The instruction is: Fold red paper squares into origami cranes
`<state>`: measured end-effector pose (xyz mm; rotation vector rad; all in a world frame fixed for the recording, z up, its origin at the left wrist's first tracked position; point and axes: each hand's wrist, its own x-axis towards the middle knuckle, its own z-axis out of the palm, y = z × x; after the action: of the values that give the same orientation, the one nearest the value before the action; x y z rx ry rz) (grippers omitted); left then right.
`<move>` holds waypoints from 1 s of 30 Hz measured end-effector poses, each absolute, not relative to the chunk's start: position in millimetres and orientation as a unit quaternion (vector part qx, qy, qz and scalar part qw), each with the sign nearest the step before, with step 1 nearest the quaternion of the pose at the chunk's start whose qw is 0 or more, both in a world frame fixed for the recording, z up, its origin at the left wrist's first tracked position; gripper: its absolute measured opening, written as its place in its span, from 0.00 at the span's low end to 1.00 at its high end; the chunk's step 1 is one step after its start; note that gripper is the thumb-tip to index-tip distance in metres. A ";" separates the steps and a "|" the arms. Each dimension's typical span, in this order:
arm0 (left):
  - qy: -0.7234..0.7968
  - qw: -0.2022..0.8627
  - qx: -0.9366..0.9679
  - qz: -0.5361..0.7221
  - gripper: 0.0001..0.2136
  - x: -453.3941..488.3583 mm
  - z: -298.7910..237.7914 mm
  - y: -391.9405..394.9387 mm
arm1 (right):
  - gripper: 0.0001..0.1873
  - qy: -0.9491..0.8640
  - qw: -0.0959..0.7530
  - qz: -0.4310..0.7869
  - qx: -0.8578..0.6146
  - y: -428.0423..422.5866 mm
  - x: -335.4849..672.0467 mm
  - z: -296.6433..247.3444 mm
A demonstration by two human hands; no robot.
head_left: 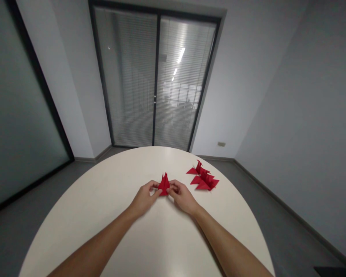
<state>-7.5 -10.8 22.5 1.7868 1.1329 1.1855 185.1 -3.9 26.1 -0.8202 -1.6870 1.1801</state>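
Note:
A small red folded paper piece [163,183] stands pointed-up near the middle of a round white table [103,200]. My left hand [144,199] pinches its left side with thumb and fingers closed. My right hand [181,196] pinches its right side the same way. Both forearms reach in from the bottom edge. To the right of my hands lie folded red paper figures [203,177], resting on the table apart from my fingers.
The table's far rim curves just beyond the paper. Behind it stand a glass double door with blinds [155,77], grey walls and a grey floor. A glass partition [14,115] lines the left side.

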 end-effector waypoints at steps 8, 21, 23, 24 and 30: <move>0.423 0.430 0.622 0.499 0.18 -5.9 14.5 -4.8 | 0.12 -0.682 0.429 0.456 -0.379 -0.8 189.3 24.8; 0.525 0.288 0.700 0.389 0.08 -7.6 16.9 -8.0 | 0.09 -0.727 0.363 0.373 -0.449 1.2 192.7 20.6; 0.533 0.239 0.714 0.386 0.07 -7.7 16.4 -8.8 | 0.08 -0.746 0.357 0.330 -0.455 -0.5 192.6 22.8; 0.537 0.216 0.720 0.382 0.07 -7.7 16.4 -9.5 | 0.08 -0.755 0.354 0.310 -0.456 -1.2 192.6 24.0; 0.539 0.133 0.756 0.346 0.07 -7.7 17.7 -13.2 | 0.12 -0.784 0.339 0.206 -0.478 -2.3 192.1 26.1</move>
<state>-7.7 -13.2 17.7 2.1940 1.5629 1.0034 192.1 -2.3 26.1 -1.2451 -2.0416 0.5366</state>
